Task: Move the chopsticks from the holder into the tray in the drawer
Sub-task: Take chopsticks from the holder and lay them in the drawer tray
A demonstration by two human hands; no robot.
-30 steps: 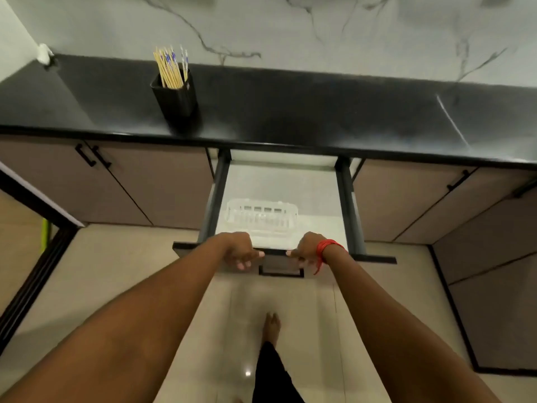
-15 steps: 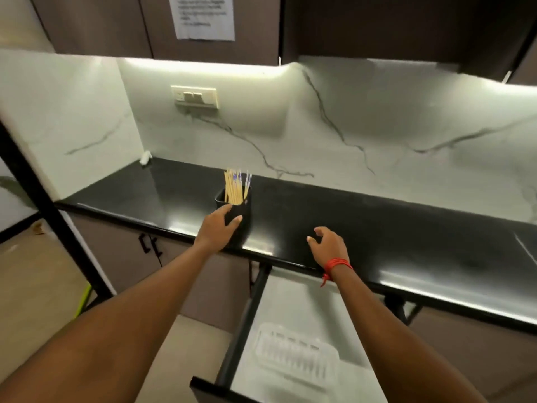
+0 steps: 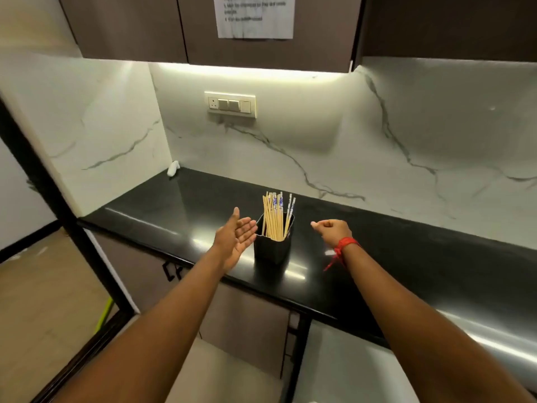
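A black holder (image 3: 272, 247) stands on the black countertop (image 3: 406, 257), with several wooden chopsticks (image 3: 276, 218) sticking up out of it. My left hand (image 3: 235, 238) is just left of the holder, palm turned toward it, fingers apart, holding nothing. My right hand (image 3: 332, 231) hovers to the right of the holder, fingers curled loosely with nothing in them. The open drawer (image 3: 343, 370) shows only in part at the bottom edge; its tray is out of view.
A marble backsplash with a switch plate (image 3: 231, 104) rises behind the counter. Dark upper cabinets (image 3: 261, 48) carry a paper notice. A small white object (image 3: 173, 169) lies in the back left corner. A black frame (image 3: 58, 205) stands at the left.
My view has lifted from the drawer front to the counter. Both hands left the drawer edge and came up on either side of the holder; the left hand has opened beside it.
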